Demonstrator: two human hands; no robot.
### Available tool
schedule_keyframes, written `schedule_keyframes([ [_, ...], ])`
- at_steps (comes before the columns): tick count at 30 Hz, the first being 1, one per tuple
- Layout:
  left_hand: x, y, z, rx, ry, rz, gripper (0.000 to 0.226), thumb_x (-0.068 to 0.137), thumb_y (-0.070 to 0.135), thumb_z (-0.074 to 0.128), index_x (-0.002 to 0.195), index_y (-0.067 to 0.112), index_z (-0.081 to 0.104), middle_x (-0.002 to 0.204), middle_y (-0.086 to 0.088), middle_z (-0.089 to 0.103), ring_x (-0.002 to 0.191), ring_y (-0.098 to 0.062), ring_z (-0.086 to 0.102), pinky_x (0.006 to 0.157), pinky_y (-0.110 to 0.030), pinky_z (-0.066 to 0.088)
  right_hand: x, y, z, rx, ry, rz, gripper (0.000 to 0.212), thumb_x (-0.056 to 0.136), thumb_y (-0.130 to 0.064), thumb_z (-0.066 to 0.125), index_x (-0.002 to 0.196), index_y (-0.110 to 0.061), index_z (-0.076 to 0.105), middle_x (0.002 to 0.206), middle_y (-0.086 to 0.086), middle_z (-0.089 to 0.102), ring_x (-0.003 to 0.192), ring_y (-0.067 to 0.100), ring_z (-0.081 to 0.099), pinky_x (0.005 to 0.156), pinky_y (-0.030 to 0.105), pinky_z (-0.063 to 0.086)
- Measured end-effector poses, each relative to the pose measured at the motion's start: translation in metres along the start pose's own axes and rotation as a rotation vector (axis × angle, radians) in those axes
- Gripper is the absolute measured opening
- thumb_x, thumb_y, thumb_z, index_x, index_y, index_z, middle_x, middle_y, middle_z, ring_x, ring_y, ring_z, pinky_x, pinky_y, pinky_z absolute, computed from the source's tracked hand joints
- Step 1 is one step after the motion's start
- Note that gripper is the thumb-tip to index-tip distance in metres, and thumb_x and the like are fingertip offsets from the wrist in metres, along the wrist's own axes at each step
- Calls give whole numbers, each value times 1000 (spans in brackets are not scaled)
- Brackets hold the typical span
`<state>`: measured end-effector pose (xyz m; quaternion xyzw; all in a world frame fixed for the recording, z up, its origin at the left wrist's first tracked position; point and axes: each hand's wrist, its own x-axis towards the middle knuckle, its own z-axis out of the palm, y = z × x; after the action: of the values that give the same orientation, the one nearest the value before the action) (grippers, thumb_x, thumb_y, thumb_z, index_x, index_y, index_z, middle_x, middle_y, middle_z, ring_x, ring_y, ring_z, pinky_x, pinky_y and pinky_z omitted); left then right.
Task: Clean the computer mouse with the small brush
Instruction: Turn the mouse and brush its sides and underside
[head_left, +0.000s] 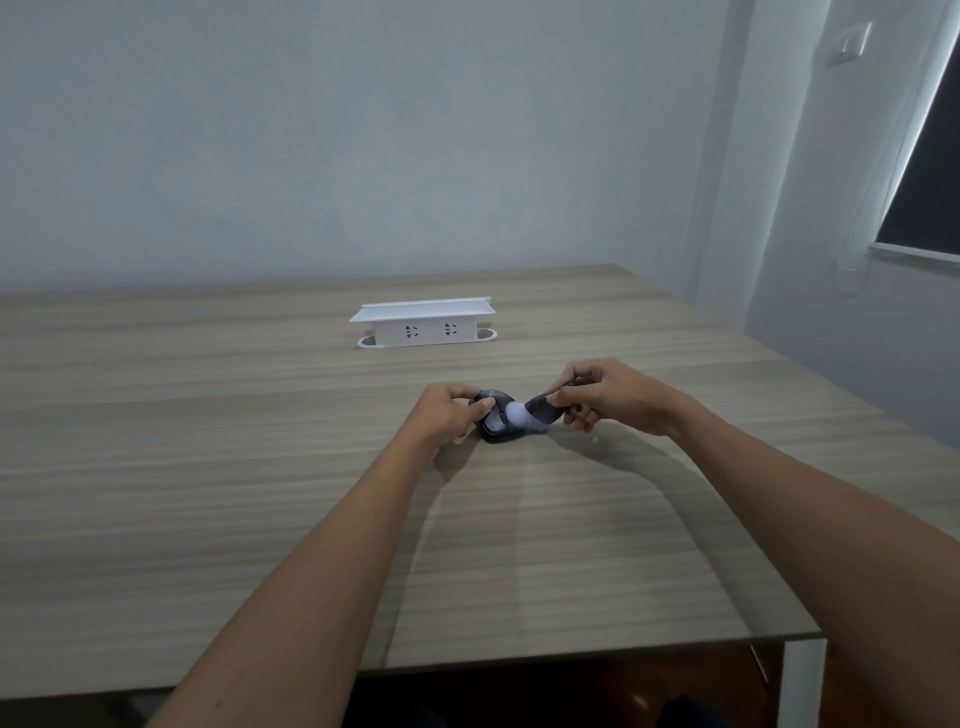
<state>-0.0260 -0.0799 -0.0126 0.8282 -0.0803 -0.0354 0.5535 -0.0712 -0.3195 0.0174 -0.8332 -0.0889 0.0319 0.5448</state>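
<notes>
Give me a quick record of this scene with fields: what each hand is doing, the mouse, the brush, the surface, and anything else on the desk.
left hand: left hand grips the computer mouse from its left side
right hand: right hand pinches the small brush by its dark handle
computer mouse: dark, resting on the table, steadied by the left hand
small brush: pale rounded head against the right side of the mouse
surface: wood-grain table
other: white socket box raised from the table, farther back, apart from the hands
</notes>
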Motion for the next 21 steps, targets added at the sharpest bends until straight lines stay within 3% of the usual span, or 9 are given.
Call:
schedule_keyframes([
  [3,3,-2,0,-3,-9,6,23,94,21,71,115,13,70,83,-16,60,53,-16,40,53,-28,36,-2,-6,2,-2,-89,32,19,91,-7,70,102,8,69,69,8,67,57,12,61,56,27,51],
  [9,5,-4,0,-34,-7,6,21,93,22,72,112,15,69,84,-15,61,54,-16,40,55,-28,38,4,-6,-3,-126,58,-25,11,91,-6,69,97,3,71,71,15,66,54,15,59,54,27,50],
  [15,9,-6,2,-29,-2,1,30,93,21,72,120,9,70,84,-16,60,54,-16,39,55,-28,37,3,-6,3,-128,-42,-53,15,88,-7,73,99,4,73,74,13,67,61,16,59,55,25,50],
  [21,10,-6,0,-36,-6,-5,31,92,22,72,121,9,69,85,-16,61,53,-16,40,55,-28,37,8,-8,-4,-264,52,-78,9,88,-6,72,95,-1,73,66,9,66,52,13,57,54,29,49],
])
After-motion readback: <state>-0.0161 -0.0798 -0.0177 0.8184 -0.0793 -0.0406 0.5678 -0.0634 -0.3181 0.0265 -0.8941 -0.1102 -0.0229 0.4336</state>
